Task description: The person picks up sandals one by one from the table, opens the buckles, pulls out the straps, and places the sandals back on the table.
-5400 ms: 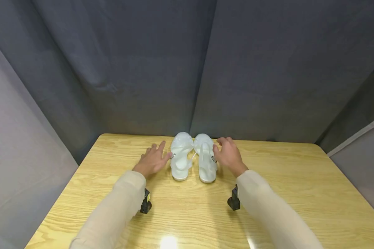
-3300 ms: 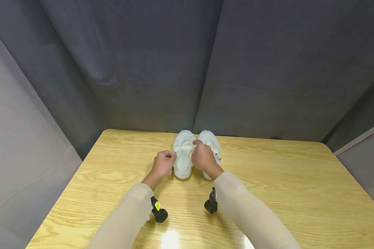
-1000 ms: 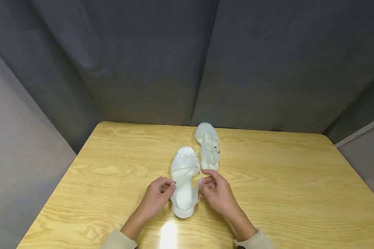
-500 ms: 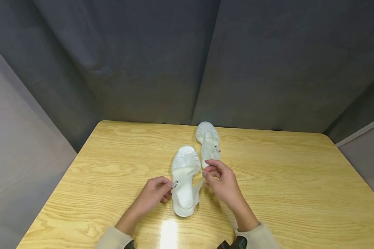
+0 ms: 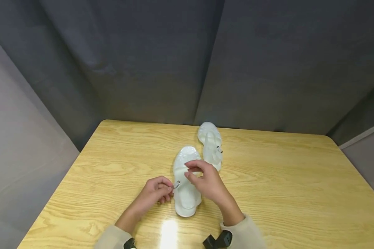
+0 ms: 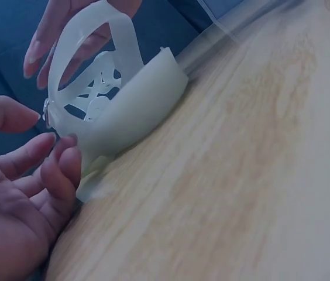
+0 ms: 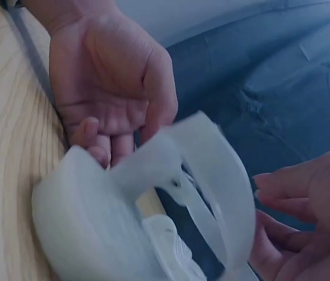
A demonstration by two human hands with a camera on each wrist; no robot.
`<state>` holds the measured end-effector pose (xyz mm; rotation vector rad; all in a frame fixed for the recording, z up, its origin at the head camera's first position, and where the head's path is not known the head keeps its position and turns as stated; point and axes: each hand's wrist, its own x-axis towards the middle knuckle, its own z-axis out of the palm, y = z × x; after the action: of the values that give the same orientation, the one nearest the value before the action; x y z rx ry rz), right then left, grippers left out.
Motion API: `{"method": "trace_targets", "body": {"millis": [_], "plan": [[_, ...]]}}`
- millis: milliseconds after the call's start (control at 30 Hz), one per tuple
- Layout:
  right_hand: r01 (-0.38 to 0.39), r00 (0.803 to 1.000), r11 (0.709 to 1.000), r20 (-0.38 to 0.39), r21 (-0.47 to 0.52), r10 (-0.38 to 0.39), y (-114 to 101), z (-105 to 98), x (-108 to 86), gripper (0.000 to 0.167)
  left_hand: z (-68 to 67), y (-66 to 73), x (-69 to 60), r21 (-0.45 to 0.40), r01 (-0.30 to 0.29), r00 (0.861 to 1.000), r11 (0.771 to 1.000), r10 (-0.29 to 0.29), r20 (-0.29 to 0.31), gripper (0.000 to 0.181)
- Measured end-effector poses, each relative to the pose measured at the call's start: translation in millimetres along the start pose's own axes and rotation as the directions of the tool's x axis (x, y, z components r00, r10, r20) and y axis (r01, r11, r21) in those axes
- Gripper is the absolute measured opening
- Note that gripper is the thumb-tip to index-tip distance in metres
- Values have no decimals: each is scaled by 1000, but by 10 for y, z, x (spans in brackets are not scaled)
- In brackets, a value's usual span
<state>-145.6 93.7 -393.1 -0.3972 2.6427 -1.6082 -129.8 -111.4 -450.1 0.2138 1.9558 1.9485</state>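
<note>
A white jelly-like sandal (image 5: 184,155) lies at mid-table, toe away from me, its metal buckle (image 5: 176,184) on the left side. My left hand (image 5: 151,195) pinches the sandal's edge at this buckle with thumb and forefinger. Above the sandal, my right hand (image 5: 205,178) has its thumb and fingers curled near each other, apparently round the strap's end, which is hard to see there. In the left wrist view the heel band (image 6: 77,32) arches up between the hands. In the right wrist view the band (image 7: 220,161) runs close to the right fingertips.
A second white sandal (image 5: 210,141) lies behind and to the right, near the far table edge, its buckle on the right side. The wooden table (image 5: 283,180) meets a dark curtain (image 5: 143,69) at the back, with a pale panel at the left.
The near sandal has come toward me, away from its pair. Over the last half second my right hand has moved from its right side leftward over it; my left hand has stayed at the buckle.
</note>
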Motion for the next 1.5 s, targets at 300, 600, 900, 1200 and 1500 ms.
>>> {"method": "trace_targets", "body": {"millis": [300, 600, 900, 1200, 1500], "plan": [[87, 991, 988, 110, -129, -73, 19, 92, 2, 20, 10, -33, 13, -46, -24, 1000, 999, 25, 10, 24], [80, 980, 981, 196, -177, -45, 62, 99, 5, 16, 17, -51, 19, -63, -13, 999, 998, 11, -33, 25], [89, 966, 975, 256, -205, -34, 105, 87, 4, 17, 19, -34, 16, -63, -23, 999, 998, 20, -46, 27], [96, 957, 978, 288, -183, -40, 124, 76, -5, 16, 26, -14, 5, -96, -33, 998, 995, 28, -54, 27], [98, 954, 981, 298, -168, -44, 148, 92, 3, 17, 37, -29, 7, -124, -39, 997, 991, 30, -74, 26]]}}
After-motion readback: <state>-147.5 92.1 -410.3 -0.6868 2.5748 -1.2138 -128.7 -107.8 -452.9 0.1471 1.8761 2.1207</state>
